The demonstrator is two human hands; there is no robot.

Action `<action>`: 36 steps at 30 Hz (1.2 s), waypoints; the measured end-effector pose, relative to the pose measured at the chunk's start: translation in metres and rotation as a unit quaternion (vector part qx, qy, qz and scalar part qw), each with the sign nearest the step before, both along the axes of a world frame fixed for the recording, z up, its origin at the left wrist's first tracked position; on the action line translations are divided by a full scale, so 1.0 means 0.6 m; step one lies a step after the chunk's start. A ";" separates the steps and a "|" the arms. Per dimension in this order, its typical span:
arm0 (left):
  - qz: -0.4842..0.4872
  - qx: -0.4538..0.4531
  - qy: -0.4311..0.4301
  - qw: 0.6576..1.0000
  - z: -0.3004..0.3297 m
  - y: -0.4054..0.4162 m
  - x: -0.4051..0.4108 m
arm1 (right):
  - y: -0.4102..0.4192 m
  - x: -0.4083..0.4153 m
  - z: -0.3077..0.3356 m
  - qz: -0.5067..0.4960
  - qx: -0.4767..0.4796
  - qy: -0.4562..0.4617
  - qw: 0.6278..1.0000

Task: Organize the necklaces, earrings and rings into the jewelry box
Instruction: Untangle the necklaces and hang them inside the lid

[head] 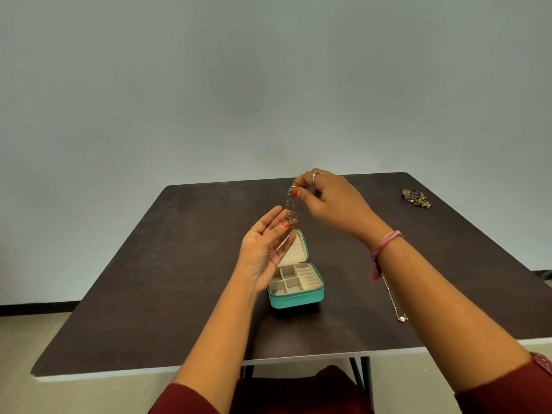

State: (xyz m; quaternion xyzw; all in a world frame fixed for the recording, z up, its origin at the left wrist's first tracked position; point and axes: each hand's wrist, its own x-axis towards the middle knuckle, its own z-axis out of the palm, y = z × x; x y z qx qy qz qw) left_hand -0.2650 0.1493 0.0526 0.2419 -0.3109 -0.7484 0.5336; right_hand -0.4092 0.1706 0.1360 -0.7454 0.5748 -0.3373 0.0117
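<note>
1. One head view: the right hand pinches a thin silver chain necklace, which dangles above the open teal jewelry box at mid-table.
2. The left hand, fingers relaxed, cups beneath the chain's end.
3. Best lowered slowly, coiling into one compartment without tangling.
4. A gold chain necklace with a pearl lies toward the right edge.

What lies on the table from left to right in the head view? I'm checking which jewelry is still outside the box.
Jewelry box → gold necklace → jewelry pile. The silver chain hangs from the right hand, above the table, so I leave it out.
</note>
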 end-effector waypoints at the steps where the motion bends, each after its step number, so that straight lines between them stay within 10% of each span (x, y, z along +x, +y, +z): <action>1: 0.007 0.000 -0.005 1.000 -0.004 -0.003 0.005 | -0.001 0.000 -0.001 0.000 0.003 0.004 1.000; 6: 0.148 0.014 -0.178 0.973 -0.040 -0.035 0.033 | -0.010 0.000 -0.013 -0.003 0.025 0.020 0.999; 11: 0.230 -0.079 -0.549 0.800 -0.119 -0.052 0.065 | -0.018 0.002 -0.037 -0.005 0.038 0.031 0.999; 15: 0.187 -0.112 -0.657 0.722 -0.136 -0.053 0.055 | -0.026 0.008 -0.059 -0.009 0.041 0.044 0.998; 29: 0.224 -0.068 -0.648 0.725 -0.128 -0.054 0.031 | -0.045 0.001 -0.125 -0.024 0.047 0.132 0.990; 36: 0.216 -0.074 -0.566 0.792 -0.125 -0.048 0.037 | -0.039 0.005 -0.149 -0.027 0.024 0.155 0.987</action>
